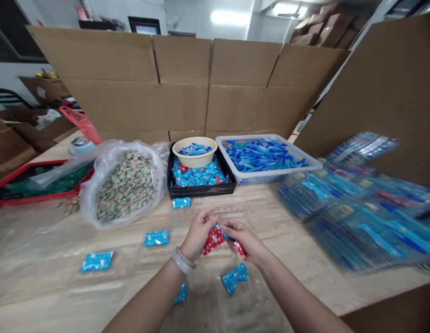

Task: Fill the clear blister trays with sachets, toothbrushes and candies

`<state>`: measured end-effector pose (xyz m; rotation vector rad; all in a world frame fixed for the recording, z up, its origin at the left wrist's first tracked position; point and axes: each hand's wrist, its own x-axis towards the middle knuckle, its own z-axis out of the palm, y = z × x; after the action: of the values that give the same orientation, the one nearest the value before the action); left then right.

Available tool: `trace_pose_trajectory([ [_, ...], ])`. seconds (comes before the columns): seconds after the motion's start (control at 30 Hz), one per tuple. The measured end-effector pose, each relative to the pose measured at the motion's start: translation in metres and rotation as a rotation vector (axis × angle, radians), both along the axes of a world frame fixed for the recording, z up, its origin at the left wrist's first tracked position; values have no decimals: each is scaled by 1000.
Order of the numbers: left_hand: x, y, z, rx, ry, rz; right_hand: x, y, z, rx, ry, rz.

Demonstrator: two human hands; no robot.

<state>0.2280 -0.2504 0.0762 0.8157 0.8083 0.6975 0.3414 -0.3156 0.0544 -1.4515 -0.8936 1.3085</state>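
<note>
My left hand (197,233) has its fingers closed on a red packet (213,239) printed with small white marks. My right hand (245,240) meets it at the fingertips and pinches another packet (239,250), of which a red part and a bit of blue show. My fingers hide how these packets join or overlap. Just below my hands lies a crumpled blue packet (235,279). A second blue packet (181,294) is partly covered by my left forearm. Further blue packets (156,238) lie flat to the left.
Behind my hands stands a black tray (201,190) of packets, with a cream bowl (195,160) on top. Beside it are a white basket (270,175) of blue pieces and a plastic bag (88,199) of small wrapped pieces. Filled clear packs (367,222) pile up at right.
</note>
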Motion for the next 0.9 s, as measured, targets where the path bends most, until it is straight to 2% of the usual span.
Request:
trace_pose_trajectory([
  [0.1,15,16,-4,73,94,101,34,33,-6,127,-384,-145],
  [0.2,12,28,-11,85,144,132,64,73,-6,133,-792,-79],
  [0.3,-1,34,-18,70,152,169,75,90,2,117,-884,-37],
  [0.37,-6,38,-24,81,166,238,66,82,8,127,-890,-73],
  [0.43,-2,40,-29,164,199,320,47,61,10,147,-833,-38],
  [0.53,22,37,-34,359,269,328,21,22,4,167,-539,74],
  [0.6,38,26,-31,475,304,242,27,3,-1,166,-380,-17],
  [0.67,43,7,-25,624,344,122,59,-7,-2,134,-361,-222],
  [0.7,39,-5,-22,717,370,21,81,-8,-1,96,-392,-332],
  [0.77,25,-31,-19,910,446,-287,129,-3,2,-3,-451,-525],
  [0.83,6,-57,-22,1064,567,-627,167,11,4,-120,-507,-576],
  [0.9,-10,-77,-31,1187,717,-778,190,27,3,-196,-554,-567],
])
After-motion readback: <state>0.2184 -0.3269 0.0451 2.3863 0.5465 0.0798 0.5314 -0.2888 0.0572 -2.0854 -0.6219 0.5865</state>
